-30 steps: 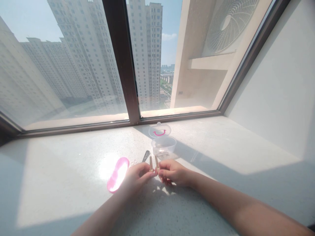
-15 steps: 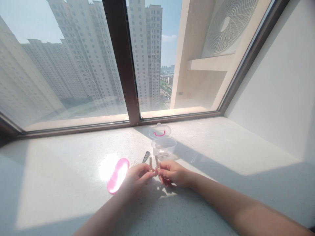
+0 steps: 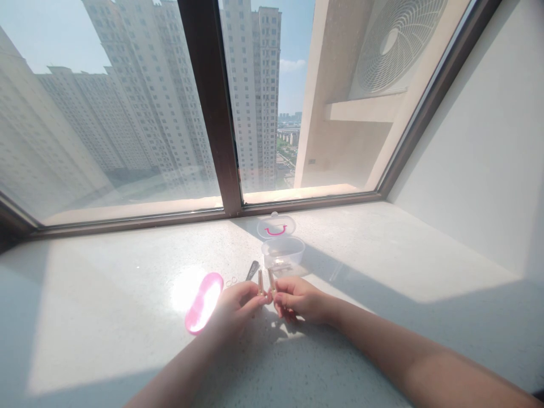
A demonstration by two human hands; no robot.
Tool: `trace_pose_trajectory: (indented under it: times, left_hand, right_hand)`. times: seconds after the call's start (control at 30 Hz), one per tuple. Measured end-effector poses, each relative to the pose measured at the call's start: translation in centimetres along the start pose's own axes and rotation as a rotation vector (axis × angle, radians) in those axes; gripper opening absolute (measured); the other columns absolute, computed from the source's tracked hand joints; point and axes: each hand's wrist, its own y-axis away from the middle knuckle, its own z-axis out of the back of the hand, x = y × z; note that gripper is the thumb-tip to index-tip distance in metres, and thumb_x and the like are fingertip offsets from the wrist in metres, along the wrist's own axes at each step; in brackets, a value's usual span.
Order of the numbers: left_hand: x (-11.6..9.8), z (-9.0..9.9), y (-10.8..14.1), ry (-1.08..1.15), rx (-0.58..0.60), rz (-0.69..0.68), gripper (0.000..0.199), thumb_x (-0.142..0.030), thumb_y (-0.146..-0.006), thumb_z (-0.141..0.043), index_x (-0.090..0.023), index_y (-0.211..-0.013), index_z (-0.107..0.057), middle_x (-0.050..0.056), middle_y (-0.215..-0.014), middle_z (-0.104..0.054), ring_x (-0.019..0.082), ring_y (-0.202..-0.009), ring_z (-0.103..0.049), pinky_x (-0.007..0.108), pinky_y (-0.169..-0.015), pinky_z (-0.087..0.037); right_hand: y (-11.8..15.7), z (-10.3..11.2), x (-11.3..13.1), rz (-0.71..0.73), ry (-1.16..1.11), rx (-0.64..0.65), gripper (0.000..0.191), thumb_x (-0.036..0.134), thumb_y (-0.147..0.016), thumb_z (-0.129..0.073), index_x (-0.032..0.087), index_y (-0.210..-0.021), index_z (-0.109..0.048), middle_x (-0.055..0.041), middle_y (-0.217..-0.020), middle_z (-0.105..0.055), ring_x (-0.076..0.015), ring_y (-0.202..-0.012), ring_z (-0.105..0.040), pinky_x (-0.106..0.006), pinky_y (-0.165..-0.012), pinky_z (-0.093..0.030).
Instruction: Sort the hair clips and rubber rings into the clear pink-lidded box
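Fingers and thumb of the left hand [image 3: 240, 303] pinch a slim gold-coloured piece [image 3: 260, 282] near its lower end; those of the right hand [image 3: 300, 297] pinch a second gold-coloured piece [image 3: 272, 281] (slightly apart from the first), both poking up past the fingertips, near the clear box [image 3: 293, 256].

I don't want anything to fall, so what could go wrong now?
Held at their lower ends, the slim gold-coloured metal-looking pieces could slip from the left grip or right grip. The right one might knock the clear oval plastic box just beyond; the left could nudge the pink rounded plastic-looking case beside it.
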Motion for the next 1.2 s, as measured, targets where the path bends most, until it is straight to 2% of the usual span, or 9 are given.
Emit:
trace_pose_trajectory:
  times: [0.73,0.93,1.2]
  left_hand:
    - [-0.71,0.08,-0.07,-0.023,-0.006,0.019,0.033,-0.045,-0.081,-0.058,-0.017,-0.064,-0.057,-0.002,-0.059,-0.051,0.014,-0.059,-0.049,0.024,-0.054,-0.037]
    - [-0.42,0.03,-0.1,-0.036,0.0,0.013,0.033,-0.046,-0.084,-0.056,-0.016,-0.069,-0.059,-0.001,-0.061,-0.052,0.014,-0.06,-0.05,0.024,-0.055,-0.036]
    - [-0.49,-0.11,0.1,-0.2,-0.056,-0.06,0.036,-0.047,-0.085,-0.055,-0.017,-0.064,-0.054,-0.002,-0.06,-0.047,0.013,-0.059,-0.043,0.024,-0.055,-0.032]
  right_hand:
    - [-0.18,0.1,-0.37,0.001,-0.024,0.012,0.029,0.043,-0.081,-0.062,0.015,-0.082,-0.055,0.0022,-0.06,-0.058,-0.0073,-0.041,-0.047,-0.017,-0.037,-0.033]
    - [-0.21,0.09,-0.33,-0.002,-0.03,0.013,0.032,0.045,-0.079,-0.063,0.015,-0.082,-0.055,0.0023,-0.059,-0.058,-0.0072,-0.04,-0.047,-0.017,-0.037,-0.033]
    - [-0.21,0.14,-0.61,0.01,-0.014,0.033,0.032,0.046,-0.083,-0.06,0.015,-0.082,-0.054,0.0021,-0.06,-0.058,-0.007,-0.042,-0.047,-0.018,-0.04,-0.034]
